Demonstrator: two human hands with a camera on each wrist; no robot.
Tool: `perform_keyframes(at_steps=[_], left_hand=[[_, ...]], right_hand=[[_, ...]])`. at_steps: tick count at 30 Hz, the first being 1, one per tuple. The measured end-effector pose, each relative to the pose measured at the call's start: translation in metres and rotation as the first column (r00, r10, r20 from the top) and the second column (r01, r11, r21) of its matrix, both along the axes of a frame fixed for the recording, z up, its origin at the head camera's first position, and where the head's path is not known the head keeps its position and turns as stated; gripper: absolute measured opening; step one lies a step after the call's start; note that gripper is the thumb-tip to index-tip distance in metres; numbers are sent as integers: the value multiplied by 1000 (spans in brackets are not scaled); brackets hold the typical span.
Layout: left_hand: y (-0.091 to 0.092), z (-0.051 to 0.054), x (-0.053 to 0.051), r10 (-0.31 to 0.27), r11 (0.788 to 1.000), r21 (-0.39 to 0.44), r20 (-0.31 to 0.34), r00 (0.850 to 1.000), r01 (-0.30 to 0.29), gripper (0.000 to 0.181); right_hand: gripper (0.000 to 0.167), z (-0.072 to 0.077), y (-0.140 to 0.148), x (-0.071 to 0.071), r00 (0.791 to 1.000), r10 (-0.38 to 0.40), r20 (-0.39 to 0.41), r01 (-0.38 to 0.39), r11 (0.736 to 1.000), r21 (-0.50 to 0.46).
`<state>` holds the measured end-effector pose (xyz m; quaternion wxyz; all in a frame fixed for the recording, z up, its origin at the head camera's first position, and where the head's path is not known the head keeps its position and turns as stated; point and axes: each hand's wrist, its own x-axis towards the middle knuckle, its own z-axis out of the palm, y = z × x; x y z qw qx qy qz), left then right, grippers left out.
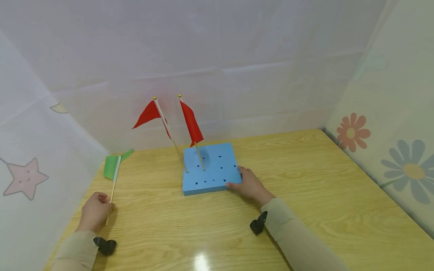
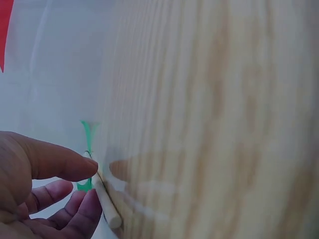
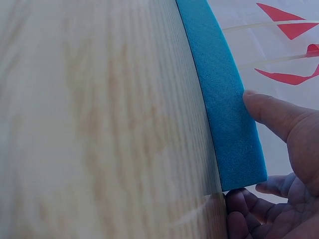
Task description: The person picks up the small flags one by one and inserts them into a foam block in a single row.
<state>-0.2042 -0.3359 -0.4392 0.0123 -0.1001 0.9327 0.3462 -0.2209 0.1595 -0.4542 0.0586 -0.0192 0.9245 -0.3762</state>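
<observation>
While pinching a green flag [image 1: 110,166] in a nearly closed left grip [image 1: 95,210], held a blue block [image 1: 217,174] in a wider right grip [image 1: 250,184].

No lettering, label, brand or number can be read anywhere.

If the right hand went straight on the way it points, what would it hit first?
The blue block, most likely: the right hand holds its near right corner, so there seems to be no gap.
</observation>
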Motion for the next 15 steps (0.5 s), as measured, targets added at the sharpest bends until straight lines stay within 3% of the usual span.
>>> perform_keyframes(at_steps=[6,15], left_hand=[[0,4,-5,-37,994,-104,-46,998,32,35],[3,11,-8,-71,984,-164,-16,997,68,23]], right_hand=[[91,0,2,0,1000,2,-12,-2,1000,-1],[91,0,2,0,1000,-1,-15,1,1000,-12]])
